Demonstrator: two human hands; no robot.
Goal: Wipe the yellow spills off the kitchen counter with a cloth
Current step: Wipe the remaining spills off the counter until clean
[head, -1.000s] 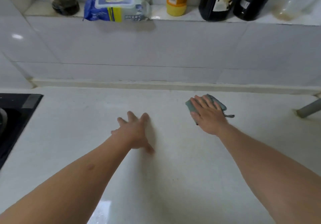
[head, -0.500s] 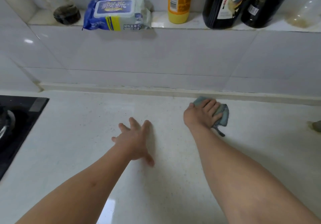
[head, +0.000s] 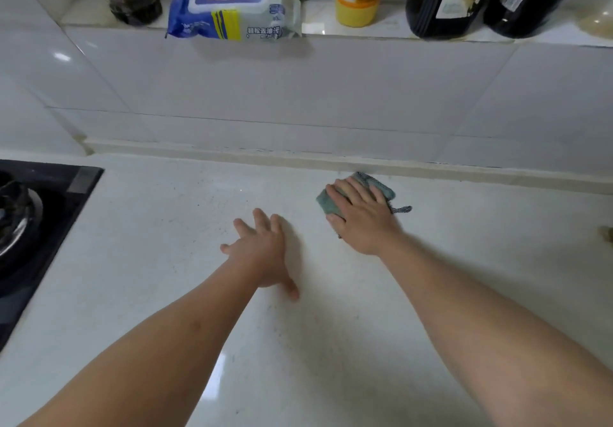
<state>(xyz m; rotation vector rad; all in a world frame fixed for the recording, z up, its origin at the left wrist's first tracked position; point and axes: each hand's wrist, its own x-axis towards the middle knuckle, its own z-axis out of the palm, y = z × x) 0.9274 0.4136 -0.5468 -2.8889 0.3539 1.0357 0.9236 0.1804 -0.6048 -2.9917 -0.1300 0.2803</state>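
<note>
A small, folded grey-green cloth [head: 360, 191] with a dangling loop is pressed flat under the straight fingers of the right hand [head: 361, 217], close to the backsplash edge. The left hand [head: 260, 252] is laid open and spread on the glossy, faintly speckled white counter [head: 166, 244], just left of the right hand. No yellow spill can be made out. Compared with half a second ago, the cloth is now covered from above rather than curled around, while the left hand has stayed put.
</note>
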